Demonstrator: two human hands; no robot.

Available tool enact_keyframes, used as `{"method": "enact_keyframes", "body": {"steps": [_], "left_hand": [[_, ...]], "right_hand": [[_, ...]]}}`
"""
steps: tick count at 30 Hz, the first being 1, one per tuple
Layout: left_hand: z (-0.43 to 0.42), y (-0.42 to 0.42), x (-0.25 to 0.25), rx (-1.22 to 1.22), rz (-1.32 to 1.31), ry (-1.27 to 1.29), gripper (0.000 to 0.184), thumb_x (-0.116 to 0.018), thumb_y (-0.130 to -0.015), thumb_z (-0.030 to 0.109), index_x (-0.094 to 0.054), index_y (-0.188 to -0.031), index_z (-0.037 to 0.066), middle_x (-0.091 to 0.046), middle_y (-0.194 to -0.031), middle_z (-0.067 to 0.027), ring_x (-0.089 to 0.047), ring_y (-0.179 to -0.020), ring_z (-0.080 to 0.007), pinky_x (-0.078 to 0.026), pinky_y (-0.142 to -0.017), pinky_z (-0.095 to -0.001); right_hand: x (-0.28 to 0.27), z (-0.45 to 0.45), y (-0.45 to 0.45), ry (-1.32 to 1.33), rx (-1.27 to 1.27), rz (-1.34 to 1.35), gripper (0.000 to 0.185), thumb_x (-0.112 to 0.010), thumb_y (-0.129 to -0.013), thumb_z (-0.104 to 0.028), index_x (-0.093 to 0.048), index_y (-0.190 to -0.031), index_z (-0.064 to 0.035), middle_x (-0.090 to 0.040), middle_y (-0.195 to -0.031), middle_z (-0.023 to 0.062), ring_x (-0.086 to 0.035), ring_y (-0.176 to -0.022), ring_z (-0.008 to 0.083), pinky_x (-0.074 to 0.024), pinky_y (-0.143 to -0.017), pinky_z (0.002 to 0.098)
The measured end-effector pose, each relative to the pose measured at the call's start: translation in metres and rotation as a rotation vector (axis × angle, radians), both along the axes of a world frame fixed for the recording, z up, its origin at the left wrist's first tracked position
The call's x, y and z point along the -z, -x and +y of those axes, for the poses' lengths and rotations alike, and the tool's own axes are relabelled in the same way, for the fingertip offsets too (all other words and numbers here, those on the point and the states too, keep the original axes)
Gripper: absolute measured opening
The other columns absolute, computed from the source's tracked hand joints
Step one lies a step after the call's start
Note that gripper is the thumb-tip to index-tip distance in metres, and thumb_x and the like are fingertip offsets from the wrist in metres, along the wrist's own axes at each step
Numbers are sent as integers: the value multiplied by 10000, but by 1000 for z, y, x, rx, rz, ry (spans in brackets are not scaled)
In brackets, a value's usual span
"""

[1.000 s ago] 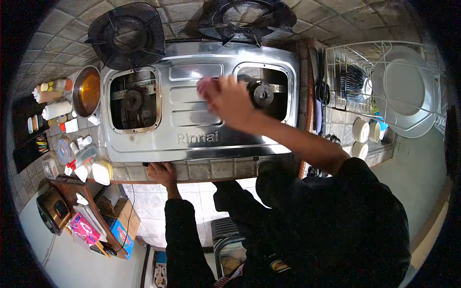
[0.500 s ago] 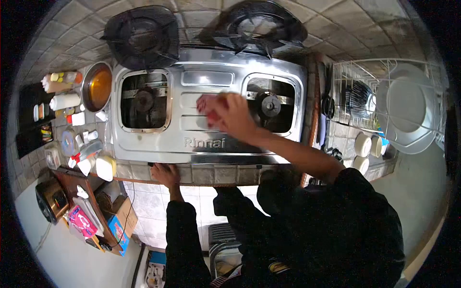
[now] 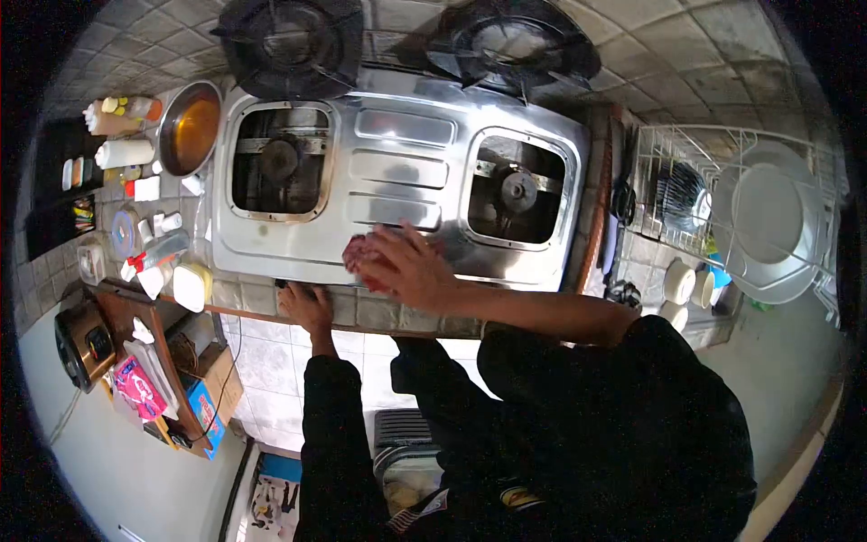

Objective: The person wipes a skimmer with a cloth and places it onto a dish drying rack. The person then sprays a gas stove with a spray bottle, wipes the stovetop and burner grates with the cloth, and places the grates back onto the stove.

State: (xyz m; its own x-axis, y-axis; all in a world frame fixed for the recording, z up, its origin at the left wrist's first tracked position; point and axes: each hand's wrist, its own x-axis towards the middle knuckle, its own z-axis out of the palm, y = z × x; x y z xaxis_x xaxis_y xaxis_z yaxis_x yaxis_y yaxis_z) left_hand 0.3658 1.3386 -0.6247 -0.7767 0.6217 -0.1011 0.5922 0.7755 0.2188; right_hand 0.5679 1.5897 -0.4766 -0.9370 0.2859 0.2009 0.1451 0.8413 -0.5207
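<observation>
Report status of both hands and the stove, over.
Right hand on red cloth, at front of stove. Left hand resting on tiled counter. Burner grates off, behind stove; nothing seen blocking cloth.

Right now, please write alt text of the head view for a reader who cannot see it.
A bare right hand holds a crumpled red cloth at the front of a silver metal two-burner stove; the left hand rests at the grey tiled counter's edge. Two black metal grates are off the burners, at the stove's back.
</observation>
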Motion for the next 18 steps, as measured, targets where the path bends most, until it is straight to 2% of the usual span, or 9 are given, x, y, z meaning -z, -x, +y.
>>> {"method": "enact_keyframes", "body": {"steps": [2, 4, 5, 8, 10, 12, 14, 17, 18], "left_hand": [[1, -1, 1, -7, -50, -9, 763, -563, -983, 458, -403, -1541, -37, -516, -1363, -347, -470, -1276, -518, -366, -1008, -646], [6, -2, 0, 12, 80, -101, 772, -524, -1014, 494, -390, -1552, -44, -502, -1400, -373, -463, -1293, -539, -351, -1064, -658], [5, -3, -2, -34, -52, -97, 767, -488, -1041, 500, -373, -1573, -41, -471, -1461, -388, -444, -1331, -549, -328, -1119, -661], [-6, -2, 19, -11, 93, -44, 744, -479, -1051, 483, -376, -1579, -31, -442, -1514, -383, -418, -1374, -553, -324, -1137, -658], [-6, -2, 17, -23, 53, -62, 738, -473, -1056, 485, -381, -1576, -29, -445, -1520, -377, -418, -1381, -551, -324, -1138, -659], [-3, 0, 16, -34, 14, -87, 731, -467, -1061, 487, -387, -1574, -28, -447, -1526, -370, -418, -1388, -549, -324, -1138, -660], [-2, 2, 16, 19, 133, -119, 799, -572, -939, 527, -430, -1513, -11, -535, -1317, -328, -471, -1216, -527, -361, -969, -615], [2, 0, 11, 8, 151, -157, 756, -576, -927, 493, -455, -1481, -7, -547, -1271, -316, -482, -1184, -513, -368, -952, -606], [3, -1, 11, 1, 160, -173, 734, -577, -920, 476, -467, -1465, -4, -553, -1248, -309, -488, -1168, -506, -371, -943, -601]], "right_hand": [[9, -8, -13, -45, -37, 3, 658, -810, -842, -323, -573, -1445, -207, -525, -1436, 225, -408, -1498, 402, -274, -1221, 687], [12, -5, -16, -162, -96, 16, 627, -790, -876, -334, -575, -1453, -218, -515, -1469, 243, -401, -1508, 402, -261, -1233, 684], [15, -1, -15, -163, -91, 13, 627, -790, -876, -334, -575, -1453, -218, -515, -1469, 243, -401, -1508, 402, -261, -1233, 684], [16, 29, 0, -124, 6, 22, 624, -773, -897, -351, -566, -1464, -193, -471, -1514, 260, -383, -1509, 430, -257, -1234, 681], [2, 60, 14, 39, 149, -46, 672, -782, -894, -392, -546, -1479, -162, -424, -1548, 272, -360, -1512, 461, -262, -1230, 677], [-6, 81, 22, -42, 191, -90, 694, -786, -894, -409, -535, -1488, -151, -408, -1555, 278, -345, -1517, 470, -264, -1225, 676], [-17, 89, 25, -126, 232, -134, 718, -790, -894, -425, -524, -1497, -141, -392, -1563, 283, -330, -1523, 480, -267, -1220, 676], [-47, 92, 22, -130, 268, -121, 755, -812, -884, -413, -502, -1511, -129, -360, -1584, 289, -339, -1514, 474, -299, -1222, 615], [-55, 96, 17, 27, 333, 32, 681, -809, -902, -388, -545, -1461, -104, -445, -1528, 271, -451, -1426, 425, -379, -1172, 560]]}}
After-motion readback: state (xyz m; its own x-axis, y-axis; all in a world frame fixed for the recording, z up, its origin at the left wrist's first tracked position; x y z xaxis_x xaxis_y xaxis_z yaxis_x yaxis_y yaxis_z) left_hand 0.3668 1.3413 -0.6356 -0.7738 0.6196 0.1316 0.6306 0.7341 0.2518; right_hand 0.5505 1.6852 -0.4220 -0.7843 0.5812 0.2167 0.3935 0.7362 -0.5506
